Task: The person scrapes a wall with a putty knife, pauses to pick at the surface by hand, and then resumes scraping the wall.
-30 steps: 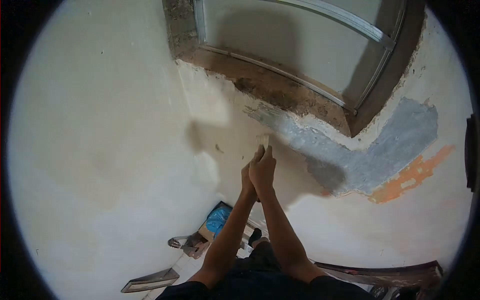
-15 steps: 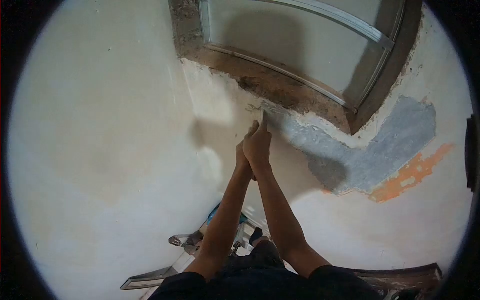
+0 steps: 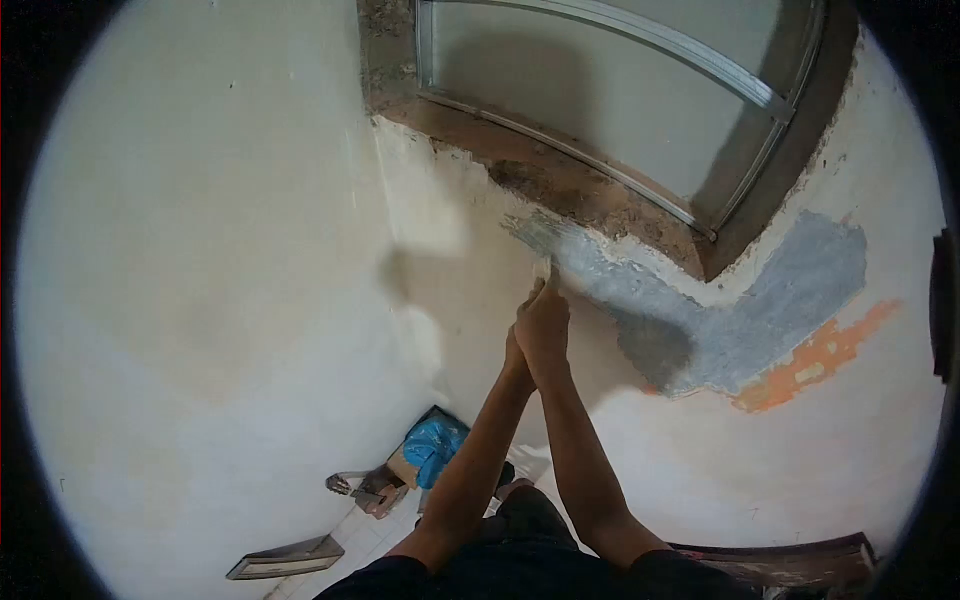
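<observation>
My right hand [image 3: 545,318] is closed around a scraper [image 3: 543,267], its short pale blade pointing up at the wall. Pressed against it from the left and just below is my left hand [image 3: 516,348], also closed; the handle is hidden between the hands. The blade tip sits at the lower left edge of a bare grey patch [image 3: 720,335] where the paint is gone. Streaky scrape marks [image 3: 532,232] show just above the tip. Orange undercoat [image 3: 815,355] lies exposed along the patch's lower right side.
Above the patch is a window with a metal frame [image 3: 690,50] and a rough, crumbling brown sill [image 3: 560,190]. On the floor lower left stand a blue plastic bag [image 3: 434,445] and a wooden-framed item [image 3: 287,558]. A dark wooden piece [image 3: 790,562] lies lower right.
Both hands and the scraper have moved down and to the right. The scraped streaks at the patch's upper left end look larger. More of the blue bag shows.
</observation>
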A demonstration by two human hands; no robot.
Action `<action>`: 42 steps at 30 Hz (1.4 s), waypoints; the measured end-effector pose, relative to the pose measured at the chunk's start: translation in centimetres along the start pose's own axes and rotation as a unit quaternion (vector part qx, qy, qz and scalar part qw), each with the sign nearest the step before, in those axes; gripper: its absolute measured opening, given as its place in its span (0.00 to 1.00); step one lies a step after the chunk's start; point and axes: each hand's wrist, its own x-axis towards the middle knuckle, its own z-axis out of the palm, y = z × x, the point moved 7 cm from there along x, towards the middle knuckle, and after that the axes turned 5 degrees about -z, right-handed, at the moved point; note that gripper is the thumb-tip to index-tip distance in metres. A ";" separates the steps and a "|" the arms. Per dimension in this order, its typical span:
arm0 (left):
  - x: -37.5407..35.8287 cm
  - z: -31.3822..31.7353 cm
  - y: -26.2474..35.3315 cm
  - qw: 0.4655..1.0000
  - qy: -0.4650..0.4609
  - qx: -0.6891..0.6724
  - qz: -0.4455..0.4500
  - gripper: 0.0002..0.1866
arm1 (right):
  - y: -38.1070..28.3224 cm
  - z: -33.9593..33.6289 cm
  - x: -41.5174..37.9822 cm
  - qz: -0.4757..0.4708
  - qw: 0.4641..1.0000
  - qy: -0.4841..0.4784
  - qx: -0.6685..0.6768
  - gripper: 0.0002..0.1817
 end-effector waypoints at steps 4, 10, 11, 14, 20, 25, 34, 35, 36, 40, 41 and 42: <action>-0.2 1.2 0.2 0.994 -0.013 0.103 0.044 0.24 | 0.1 4.9 3.7 -0.116 0.980 -0.126 -0.101 0.23; 1.7 1.5 2.9 0.951 -0.032 0.276 0.133 0.28 | -1.8 0.0 2.9 -0.068 0.997 -0.002 0.027 0.12; 2.0 1.4 3.2 0.941 -0.032 0.303 0.146 0.28 | -1.3 -0.4 2.8 -0.001 0.998 -0.053 -0.018 0.12; 3.0 1.6 4.2 0.904 -0.037 0.383 0.187 0.30 | -2.1 -0.3 3.7 -0.046 0.998 -0.041 0.006 0.11; 5.3 0.3 6.2 0.969 -0.031 0.235 0.072 0.28 | -3.5 2.0 4.8 -0.080 0.995 -0.046 -0.020 0.13; 3.5 0.2 5.2 0.993 -0.012 -0.006 -0.115 0.25 | -3.0 1.1 3.9 -0.097 0.994 -0.042 -0.005 0.14; -6.3 5.0 2.4 0.951 -0.069 -0.053 -0.298 0.24 | 7.2 -6.4 -3.1 0.025 0.997 -0.062 0.039 0.22; -8.3 5.5 -0.1 0.909 -0.048 -0.184 -0.372 0.23 | 8.7 -6.9 -4.2 0.071 0.992 -0.092 0.057 0.21; -9.8 5.5 -1.4 0.904 -0.061 -0.179 -0.384 0.23 | 10.5 -7.6 -5.6 0.118 0.983 -0.117 0.076 0.21; -15.9 1.6 -10.6 0.842 -0.422 0.318 0.109 0.24 | 19.2 -7.6 -14.7 0.398 0.845 -0.122 0.335 0.11; -17.0 -1.1 -10.9 0.787 -0.486 0.371 -0.085 0.28 | 23.3 -7.3 -18.3 0.458 0.817 -0.118 0.330 0.10; -17.3 -5.3 -12.8 0.752 -0.415 0.460 -0.226 0.34 | 29.0 -6.4 -22.7 0.515 0.784 -0.112 0.327 0.09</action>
